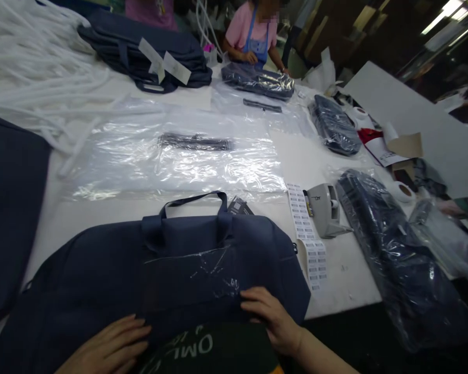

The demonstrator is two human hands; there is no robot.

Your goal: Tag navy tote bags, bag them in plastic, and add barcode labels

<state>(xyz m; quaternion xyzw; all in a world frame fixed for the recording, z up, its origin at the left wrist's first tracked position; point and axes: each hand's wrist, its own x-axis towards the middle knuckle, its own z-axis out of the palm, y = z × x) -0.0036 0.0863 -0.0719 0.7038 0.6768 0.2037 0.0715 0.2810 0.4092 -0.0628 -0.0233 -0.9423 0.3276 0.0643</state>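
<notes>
Both our hands lie flat and open on the blue bag [171, 270] at the bottom of the frame, left hand [109, 348] and right hand [271, 314] pressing its near edge so it stays smooth on the desk [335, 270]. Barcode stickers [308, 234] and a tape holder [325, 208] sit just right, easy to grab.

Left hand [111, 348] flat, palm down, right hand [271, 317] flat, fingers spread
</notes>
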